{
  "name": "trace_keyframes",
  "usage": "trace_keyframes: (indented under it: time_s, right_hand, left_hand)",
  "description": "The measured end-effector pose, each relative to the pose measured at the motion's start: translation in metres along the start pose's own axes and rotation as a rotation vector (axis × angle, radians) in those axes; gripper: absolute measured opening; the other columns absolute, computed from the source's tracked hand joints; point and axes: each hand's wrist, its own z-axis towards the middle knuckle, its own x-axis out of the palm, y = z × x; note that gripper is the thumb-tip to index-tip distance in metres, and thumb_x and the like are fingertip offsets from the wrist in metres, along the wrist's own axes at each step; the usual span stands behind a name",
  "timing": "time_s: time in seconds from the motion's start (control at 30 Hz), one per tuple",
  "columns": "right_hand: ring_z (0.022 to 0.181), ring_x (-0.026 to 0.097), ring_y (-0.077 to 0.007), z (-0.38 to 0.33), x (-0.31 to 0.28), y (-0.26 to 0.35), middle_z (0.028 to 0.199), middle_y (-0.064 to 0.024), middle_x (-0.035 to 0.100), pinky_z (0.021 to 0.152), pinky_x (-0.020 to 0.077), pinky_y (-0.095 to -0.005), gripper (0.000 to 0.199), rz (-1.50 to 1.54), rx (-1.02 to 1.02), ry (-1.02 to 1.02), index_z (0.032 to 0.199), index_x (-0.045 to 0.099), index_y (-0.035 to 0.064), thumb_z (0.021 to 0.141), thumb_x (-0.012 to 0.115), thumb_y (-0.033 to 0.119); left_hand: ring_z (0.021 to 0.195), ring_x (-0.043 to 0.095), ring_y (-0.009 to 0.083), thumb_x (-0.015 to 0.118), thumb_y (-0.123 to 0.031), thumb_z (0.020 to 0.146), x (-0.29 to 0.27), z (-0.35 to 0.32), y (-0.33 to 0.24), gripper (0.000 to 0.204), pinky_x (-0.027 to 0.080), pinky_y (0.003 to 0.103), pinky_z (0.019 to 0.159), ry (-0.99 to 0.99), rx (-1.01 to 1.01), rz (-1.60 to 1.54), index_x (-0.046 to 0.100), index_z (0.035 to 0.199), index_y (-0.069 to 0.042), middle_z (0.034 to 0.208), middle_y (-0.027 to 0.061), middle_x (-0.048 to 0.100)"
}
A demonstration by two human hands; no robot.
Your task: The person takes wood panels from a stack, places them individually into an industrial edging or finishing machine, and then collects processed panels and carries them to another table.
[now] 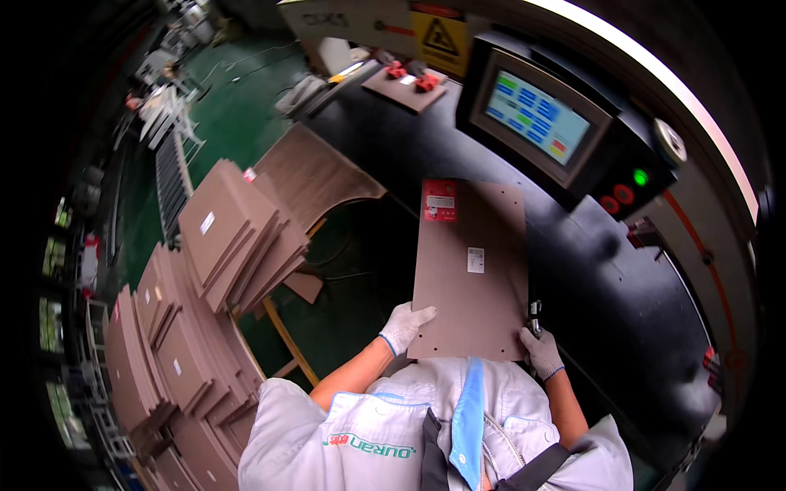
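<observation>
A brown rectangular board (471, 311) lies in front of my body, its far end over the black machine table. It bears a red label at the far left corner, a white sticker near the middle and small holes by the corners. My left hand (404, 327), in a white knit glove, grips the board's left edge with the thumb on top. At the near right edge, my gloved right hand (542, 353) also holds the board. A small dark and metallic piece (535, 315) is just beyond the right fingers; its kind is unclear.
Stacks of brown boards (233, 229) stand to the left, some on wooden slats. A control box with a lit screen (536, 114) overhangs the black table (606, 286). Red clamp-like pieces (426, 82) sit on a small board at the far end. A roller conveyor (170, 184) runs beyond.
</observation>
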Motion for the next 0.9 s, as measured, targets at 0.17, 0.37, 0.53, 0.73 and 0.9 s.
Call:
trace_keyframes:
  time_s: [0.17, 0.37, 0.53, 0.73, 0.9]
  right_hand:
    - [0.077, 0.063, -0.0100, 0.015, 0.101, 0.071, 0.098, -0.0027, 0.072, 0.067, 0.0509, -0.0266, 0.042, -0.137, -0.212, 0.354, 0.124, 0.069, -0.0020, 0.087, 0.082, 0.012]
    - [0.061, 0.053, -0.0066, -0.007, 0.310, 0.202, 0.074, 0.0041, 0.061, 0.055, 0.0422, -0.0239, 0.020, -0.246, -0.580, 0.631, 0.102, 0.073, 0.0034, 0.087, 0.080, 0.016]
    - [0.053, 0.051, -0.0089, 0.016, 0.465, 0.279, 0.072, 0.0013, 0.061, 0.047, 0.0392, -0.0272, 0.023, -0.400, -0.501, 0.547, 0.105, 0.075, 0.0056, 0.093, 0.080, 0.024]
    - [0.050, 0.043, -0.0052, 0.050, 0.531, 0.268, 0.068, 0.0046, 0.054, 0.043, 0.0306, -0.0222, 0.028, -0.310, -0.752, 0.513, 0.095, 0.071, 0.0087, 0.096, 0.079, 0.036]
    - [0.048, 0.041, -0.0047, 0.050, 0.493, 0.207, 0.066, 0.0038, 0.052, 0.043, 0.0296, -0.0212, 0.037, -0.042, -0.742, 0.327, 0.095, 0.068, 0.0082, 0.102, 0.070, 0.045]
  left_hand:
    - [0.098, 0.067, 0.0128, 0.075, -0.015, 0.098, -0.086, -0.097, -0.023, 0.032, 0.055, 0.029, 0.090, -0.267, 0.316, -0.180, 0.071, 0.123, 0.005, 0.112, 0.0049, 0.073]
    - [0.093, 0.068, 0.0131, 0.077, -0.021, 0.096, -0.231, -0.188, -0.094, 0.031, 0.055, 0.030, 0.086, -0.736, 0.571, -0.249, 0.074, 0.116, 0.003, 0.105, 0.0047, 0.075]
    - [0.082, 0.066, 0.0122, 0.078, -0.026, 0.096, -0.354, -0.181, -0.113, 0.027, 0.055, 0.029, 0.078, -1.255, 0.906, -0.227, 0.074, 0.105, -0.001, 0.095, 0.0024, 0.073]
    - [0.093, 0.069, 0.0139, 0.076, -0.017, 0.097, -0.330, -0.246, 0.132, 0.022, 0.056, 0.031, 0.085, -1.695, 0.688, -0.068, 0.072, 0.113, -0.001, 0.104, 0.0065, 0.074]
    - [0.103, 0.069, 0.0370, 0.073, -0.028, 0.093, -0.283, -0.344, 0.370, 0.034, 0.056, 0.048, 0.091, -2.174, -0.232, -0.025, 0.068, 0.120, -0.008, 0.117, 0.0174, 0.069]
